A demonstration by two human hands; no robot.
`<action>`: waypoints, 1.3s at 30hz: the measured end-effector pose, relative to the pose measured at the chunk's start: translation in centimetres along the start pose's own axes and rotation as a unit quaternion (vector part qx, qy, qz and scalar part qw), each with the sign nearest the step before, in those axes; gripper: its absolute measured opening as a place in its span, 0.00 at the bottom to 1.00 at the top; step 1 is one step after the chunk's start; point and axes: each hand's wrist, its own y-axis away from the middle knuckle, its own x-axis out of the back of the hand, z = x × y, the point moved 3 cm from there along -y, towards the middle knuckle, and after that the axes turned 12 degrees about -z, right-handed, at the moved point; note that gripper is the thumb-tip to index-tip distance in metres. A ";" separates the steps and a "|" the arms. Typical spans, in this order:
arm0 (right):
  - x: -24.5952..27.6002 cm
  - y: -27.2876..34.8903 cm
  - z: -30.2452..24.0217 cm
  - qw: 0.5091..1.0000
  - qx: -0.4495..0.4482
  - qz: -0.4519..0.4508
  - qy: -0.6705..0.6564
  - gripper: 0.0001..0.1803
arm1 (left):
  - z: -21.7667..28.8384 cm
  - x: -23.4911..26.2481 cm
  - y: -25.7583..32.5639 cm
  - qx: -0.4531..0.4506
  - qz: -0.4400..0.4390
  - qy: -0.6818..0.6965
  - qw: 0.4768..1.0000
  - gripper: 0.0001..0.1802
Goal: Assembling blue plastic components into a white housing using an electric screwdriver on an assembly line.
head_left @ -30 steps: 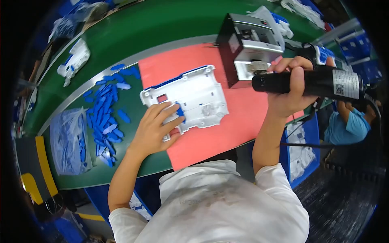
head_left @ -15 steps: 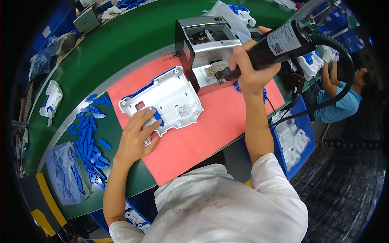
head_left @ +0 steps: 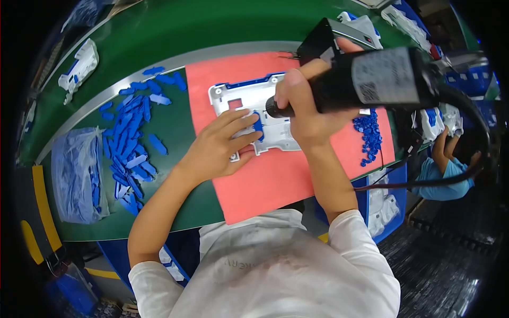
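A white plastic housing (head_left: 274, 139) with a blue strip along its far edge rests on the pink mat (head_left: 265, 188). My left hand (head_left: 217, 142) grips its near left part, fingers laid over the small blue piece (head_left: 259, 126) set in it and thumb at the near edge. In my right hand (head_left: 310, 116) is a black electric screwdriver (head_left: 339, 82), fingers wrapped round its body. The screwdriver's front end points left, over the housing close to my left fingertips. Whether the tip touches the housing I cannot tell. The right hand and tool hide the housing's right part.
Loose blue strips (head_left: 130, 127) lie left of the mat, beside a clear bag (head_left: 79, 175) of more. Small blue parts (head_left: 368, 135) sit on the mat's right. A dark metal machine (head_left: 318, 40) stands behind. A cable runs right. A co-worker in blue (head_left: 445, 177) sits at right.
My right hand has brought the screwdriver away from the machine, leftward over the housing. My left hand stays on the housing. The whole view has shifted, with the machine now farther right.
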 end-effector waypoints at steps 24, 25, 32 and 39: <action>-3.2 -0.1 2.6 0.997 -0.027 -0.069 -0.017 0.30 | -0.3 -0.2 0.5 0.004 0.031 0.027 0.999 0.21; -3.3 -0.1 2.7 0.997 -0.024 -0.072 -0.014 0.30 | -0.3 -0.2 0.5 0.005 0.030 0.027 0.999 0.21; -2.7 0.2 3.0 0.996 -0.009 -0.093 0.012 0.30 | -0.2 -0.1 0.4 0.006 0.031 0.024 0.999 0.22; 0.4 0.6 -0.3 0.998 0.008 0.046 -0.034 0.26 | -0.4 -0.3 0.7 -0.010 0.043 -0.010 0.999 0.19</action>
